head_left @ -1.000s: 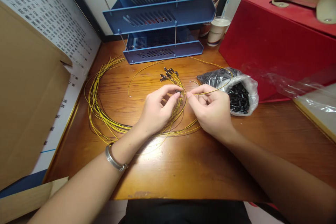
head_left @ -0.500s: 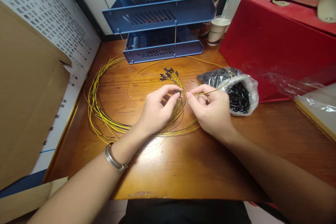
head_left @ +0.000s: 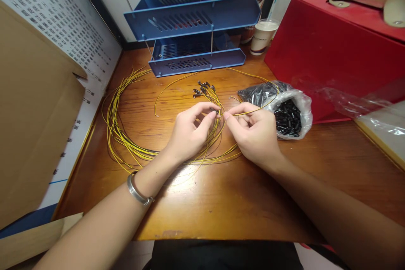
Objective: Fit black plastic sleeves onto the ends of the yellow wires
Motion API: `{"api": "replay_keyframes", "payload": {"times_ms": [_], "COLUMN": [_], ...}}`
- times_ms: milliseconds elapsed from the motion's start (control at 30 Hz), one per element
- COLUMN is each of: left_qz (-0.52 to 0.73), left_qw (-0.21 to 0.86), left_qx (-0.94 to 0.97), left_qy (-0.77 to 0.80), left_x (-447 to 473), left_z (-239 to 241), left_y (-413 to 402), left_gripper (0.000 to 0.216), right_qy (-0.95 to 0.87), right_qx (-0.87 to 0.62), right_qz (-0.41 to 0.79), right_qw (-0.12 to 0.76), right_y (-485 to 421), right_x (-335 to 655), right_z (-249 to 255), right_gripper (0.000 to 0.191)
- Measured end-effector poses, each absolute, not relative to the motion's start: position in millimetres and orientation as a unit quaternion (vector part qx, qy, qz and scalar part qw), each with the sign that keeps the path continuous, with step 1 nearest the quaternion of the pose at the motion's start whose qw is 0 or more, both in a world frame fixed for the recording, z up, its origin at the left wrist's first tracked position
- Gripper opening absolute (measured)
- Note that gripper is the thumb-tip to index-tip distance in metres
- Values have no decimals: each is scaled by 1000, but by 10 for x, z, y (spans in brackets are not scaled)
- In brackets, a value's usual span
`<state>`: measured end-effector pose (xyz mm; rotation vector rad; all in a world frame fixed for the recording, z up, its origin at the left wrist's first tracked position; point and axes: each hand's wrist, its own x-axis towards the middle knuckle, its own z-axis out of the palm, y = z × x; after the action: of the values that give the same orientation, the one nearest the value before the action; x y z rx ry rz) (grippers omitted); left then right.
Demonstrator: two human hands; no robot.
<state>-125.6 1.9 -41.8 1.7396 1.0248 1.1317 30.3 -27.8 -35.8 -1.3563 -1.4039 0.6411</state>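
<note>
Left grip (head_left: 190, 131) and right grip (head_left: 254, 134) pinch yellow wire (head_left: 255, 111) (its end).

yellow wire (head_left: 253, 112) | thin, arced | tip just beside small black cap (head_left: 216, 111)

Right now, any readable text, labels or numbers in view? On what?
Printed chart: rows of small print, too small to read.
Paper cup: printed band, blurred, unreadable.
Red box, blue trays: no text visible.
Yellow wire in right hand, black cap in left hand: no markings.
</note>
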Motion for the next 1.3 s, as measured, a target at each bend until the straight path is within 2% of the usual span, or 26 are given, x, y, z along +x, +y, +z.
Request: {"api": "replay_keyframes", "payload": {"times_ms": [333, 767, 1300], "left_qz": [457, 456, 443], "left_qw": [460, 446, 407], "left_qx": [651, 653, 683], "left_qy": [395, 408, 416], "left_x": [-1244, -1242, -1246], "left_z": [-394, -406, -395], "left_y": [17, 15, -1], "left_gripper": [20, 18, 17], "right_qy": [-584, -595, -598], "right_qx": [-571, -584, -581], "right_qz": [259, 210, 220], "right_qw": [515, 511, 506], "right_y": [-273, -284, -280], "right_x": [298, 283, 297], "right_z": [-339, -355, -351], "right_gripper": [14, 15, 15]}}
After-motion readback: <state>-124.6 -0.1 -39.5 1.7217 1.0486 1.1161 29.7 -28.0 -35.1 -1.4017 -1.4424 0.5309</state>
